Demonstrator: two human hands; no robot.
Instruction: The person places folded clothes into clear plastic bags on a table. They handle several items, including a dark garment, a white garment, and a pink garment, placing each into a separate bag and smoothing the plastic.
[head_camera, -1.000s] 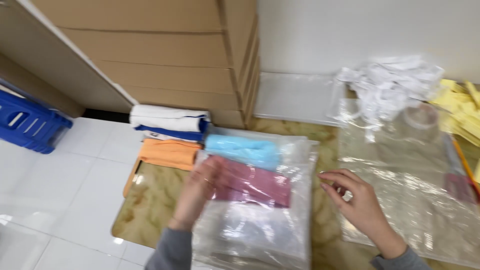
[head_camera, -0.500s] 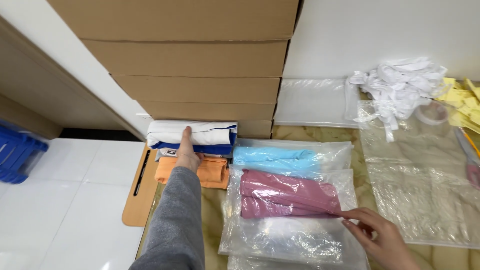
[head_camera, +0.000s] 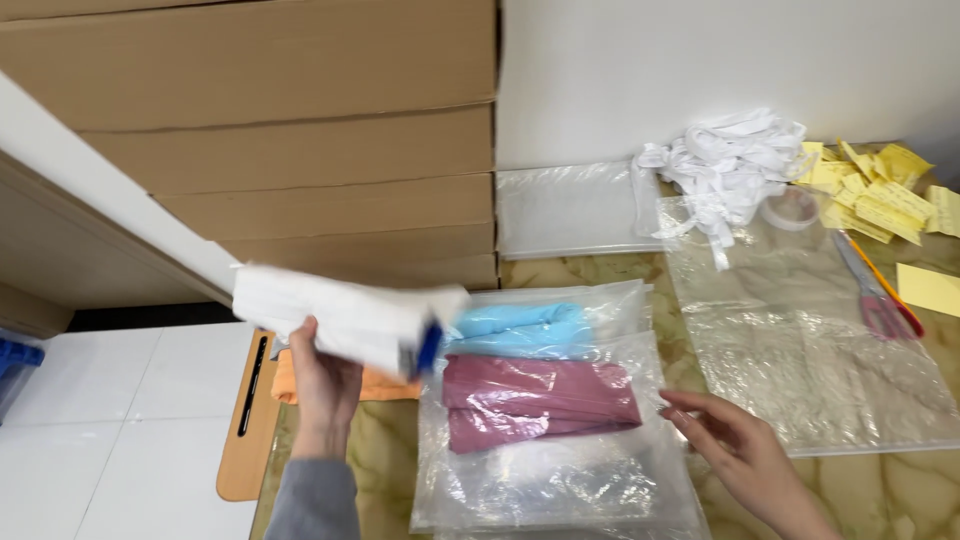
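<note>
**A:** Start close in. What has each hand got?

**B:** The left hand (head_camera: 322, 385) has its grip closed around a folded white cloth with a blue edge (head_camera: 345, 318), lifted off the counter (head_camera: 880, 480) and blurred. The right hand (head_camera: 735, 455) lies open with nothing in it, fingertips at the right edge of the clear plastic bag (head_camera: 545, 440).

**A:** And how would you handle that cloth well?

**B:** I'd keep the fold tight and level so it doesn't fan open. The open hand would do best pinning the bag's edge so the film stays flat. The bag already holds a maroon cloth (head_camera: 540, 400) and a light blue cloth (head_camera: 520, 328) side by side.

**A:** What can't you make out?

**B:** The bag's opening: glare hides it. An orange cloth (head_camera: 385, 385) is mostly covered by the lifted one, beside a wooden board (head_camera: 245, 440) that hangs over the counter's edge. Farther off, a second clear bag (head_camera: 800, 330) lies over scissors (head_camera: 875, 290), and a pile of white strips (head_camera: 725, 165) and yellow paper slips (head_camera: 880, 190) run to the frame edge. Cardboard boxes (head_camera: 280, 130) are stacked behind.
</note>
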